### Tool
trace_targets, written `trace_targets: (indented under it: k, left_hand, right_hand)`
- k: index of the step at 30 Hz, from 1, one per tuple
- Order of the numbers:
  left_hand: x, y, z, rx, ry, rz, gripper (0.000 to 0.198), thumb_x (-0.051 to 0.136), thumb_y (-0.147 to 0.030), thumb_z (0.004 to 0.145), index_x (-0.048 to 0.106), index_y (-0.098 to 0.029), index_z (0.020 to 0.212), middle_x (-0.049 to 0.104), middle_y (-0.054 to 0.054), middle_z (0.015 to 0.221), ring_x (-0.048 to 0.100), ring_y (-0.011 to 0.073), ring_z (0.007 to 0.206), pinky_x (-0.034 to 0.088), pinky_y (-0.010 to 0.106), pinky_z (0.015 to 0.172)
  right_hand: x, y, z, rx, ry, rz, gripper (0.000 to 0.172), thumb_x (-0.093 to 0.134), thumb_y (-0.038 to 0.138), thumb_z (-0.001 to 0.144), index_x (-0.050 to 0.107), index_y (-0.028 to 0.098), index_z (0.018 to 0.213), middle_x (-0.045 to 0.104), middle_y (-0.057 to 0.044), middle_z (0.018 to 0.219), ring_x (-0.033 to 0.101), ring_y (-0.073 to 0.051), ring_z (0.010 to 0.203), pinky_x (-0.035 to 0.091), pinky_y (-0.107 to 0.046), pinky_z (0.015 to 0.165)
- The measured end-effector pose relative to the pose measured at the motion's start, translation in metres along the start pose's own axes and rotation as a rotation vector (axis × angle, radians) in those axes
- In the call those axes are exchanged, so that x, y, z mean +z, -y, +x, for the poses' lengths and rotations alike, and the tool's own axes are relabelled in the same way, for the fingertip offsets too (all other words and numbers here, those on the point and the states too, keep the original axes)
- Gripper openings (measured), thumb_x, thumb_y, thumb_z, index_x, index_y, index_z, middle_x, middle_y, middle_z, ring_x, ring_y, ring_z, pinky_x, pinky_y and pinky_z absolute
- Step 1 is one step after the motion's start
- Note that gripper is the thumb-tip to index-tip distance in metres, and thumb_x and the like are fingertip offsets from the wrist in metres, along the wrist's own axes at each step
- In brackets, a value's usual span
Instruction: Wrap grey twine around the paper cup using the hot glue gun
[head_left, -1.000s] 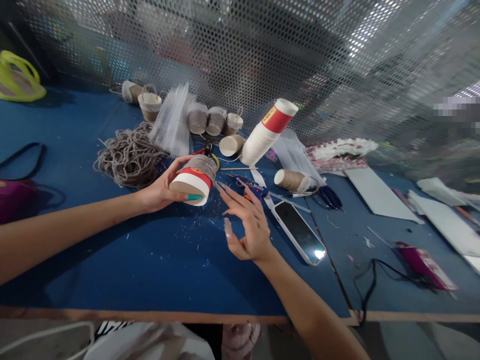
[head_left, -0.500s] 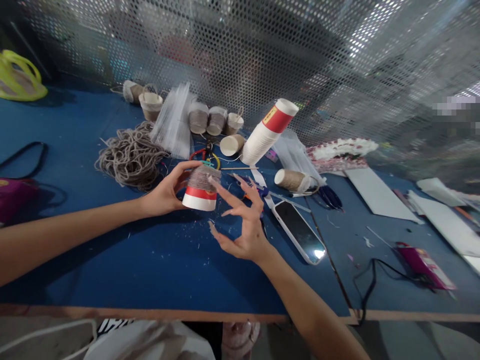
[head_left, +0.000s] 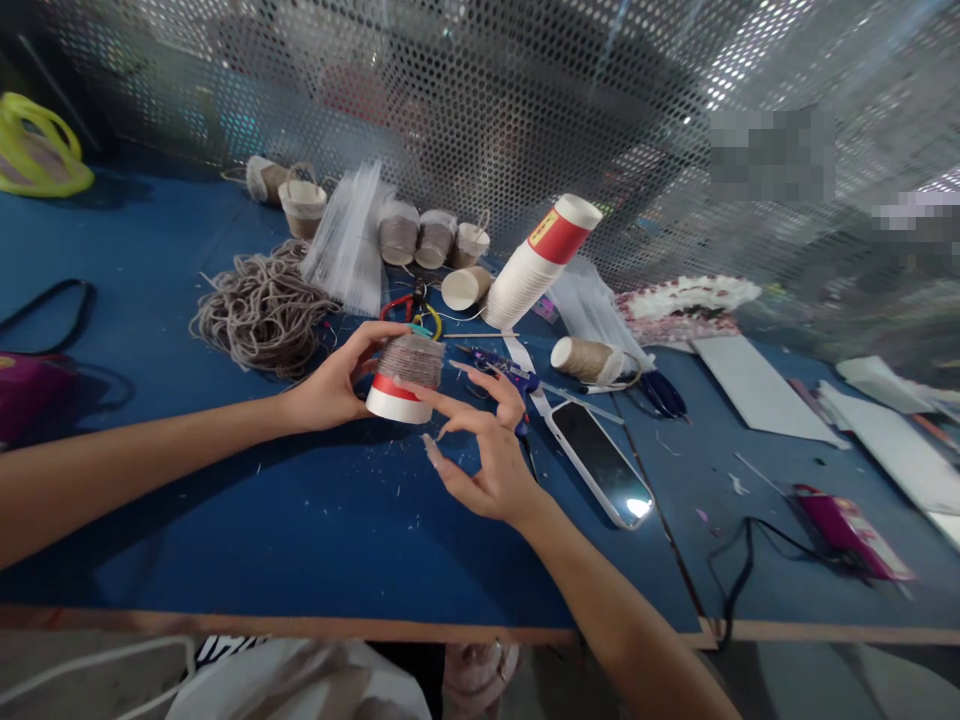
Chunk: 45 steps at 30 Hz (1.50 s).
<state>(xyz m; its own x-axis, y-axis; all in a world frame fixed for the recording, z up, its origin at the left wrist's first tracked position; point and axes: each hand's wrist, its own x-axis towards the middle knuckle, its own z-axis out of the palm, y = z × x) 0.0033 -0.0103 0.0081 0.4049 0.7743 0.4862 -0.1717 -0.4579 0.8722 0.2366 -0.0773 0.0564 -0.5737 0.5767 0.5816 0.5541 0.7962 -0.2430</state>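
Observation:
A paper cup [head_left: 405, 385] is held upside down above the blue table, its narrow end wound with grey-brown cord and its red and white part bare toward the rim. My left hand [head_left: 334, 385] grips it from the left, with some fingers hidden behind it. My right hand [head_left: 487, 450] is beside the cup with fingers spread; the index fingertip points at or touches the red band, and I cannot tell which. A loose heap of grey-brown cord [head_left: 259, 315] lies left of the cup. Behind it are red and yellow handled pliers [head_left: 420, 308], partly hidden.
A leaning stack of paper cups [head_left: 536, 265] stands behind, near several cord-wrapped cups [head_left: 399, 235] and a clear plastic bundle [head_left: 349, 245]. A phone [head_left: 600, 465] and a blue glue gun [head_left: 502, 370] lie to the right. A perforated metal screen [head_left: 480, 110] borders the back.
My right index finger has moved down the cup from the wound cord to the red band. The left hand still holds the cup, which has barely shifted.

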Motion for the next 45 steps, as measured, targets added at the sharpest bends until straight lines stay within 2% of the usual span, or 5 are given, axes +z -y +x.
trace_targets:
  k: [13, 17, 27, 41, 45]
  left_hand:
    - [0.003, 0.000, 0.001, -0.080, -0.007, -0.067, 0.086, 0.093, -0.022, 0.060, 0.044, -0.029, 0.130, 0.055, 0.011, 0.138, 0.062, 0.0293, 0.124, 0.053, 0.044, 0.107]
    - [0.006, 0.002, 0.000, -0.041, 0.054, -0.086, 0.087, 0.094, -0.023, 0.059, 0.039, -0.029, 0.127, 0.053, 0.013, 0.140, 0.064, 0.0283, 0.122, 0.057, 0.040, 0.100]
    - [0.005, 0.004, -0.004, 0.079, 0.154, 0.077, 0.120, 0.096, -0.030, 0.058, 0.021, -0.037, 0.152, 0.024, 0.018, 0.164, 0.031, 0.0418, 0.152, 0.033, 0.064, 0.121]
    - [0.003, 0.002, -0.001, -0.028, 0.067, 0.376, 0.085, 0.082, -0.024, 0.074, 0.037, -0.024, 0.147, 0.047, 0.015, 0.140, 0.051, 0.0348, 0.136, 0.046, 0.055, 0.116]
    - [0.003, 0.006, -0.001, -0.054, 0.002, 0.257, 0.080, 0.081, -0.019, 0.072, 0.039, -0.023, 0.140, 0.044, 0.016, 0.141, 0.055, 0.0323, 0.132, 0.051, 0.051, 0.111]
  right_hand:
    - [0.009, -0.007, 0.001, 0.047, -0.342, 0.183, 0.064, 0.072, 0.027, 0.076, 0.035, 0.029, 0.128, 0.055, -0.014, 0.145, 0.054, -0.033, 0.134, 0.051, -0.060, 0.101]
    - [0.019, -0.014, 0.001, 0.115, -0.165, 0.291, 0.080, 0.076, 0.040, 0.080, 0.023, 0.024, 0.138, 0.035, -0.023, 0.158, 0.030, -0.035, 0.153, 0.033, -0.066, 0.121]
    - [0.017, -0.016, 0.003, 0.093, -0.187, 0.212, 0.066, 0.072, 0.020, 0.082, 0.034, 0.026, 0.136, 0.056, -0.017, 0.145, 0.045, -0.031, 0.146, 0.039, -0.064, 0.120]
    - [0.016, -0.003, -0.002, 0.024, 0.049, 0.236, 0.074, 0.063, 0.014, 0.087, 0.024, 0.024, 0.150, 0.040, -0.018, 0.160, 0.018, -0.033, 0.157, 0.019, -0.068, 0.125]
    - [0.006, 0.005, 0.000, -0.145, 0.014, 0.145, 0.058, 0.059, 0.018, 0.087, 0.037, 0.024, 0.140, 0.064, -0.013, 0.138, 0.046, -0.031, 0.145, 0.033, -0.068, 0.120]
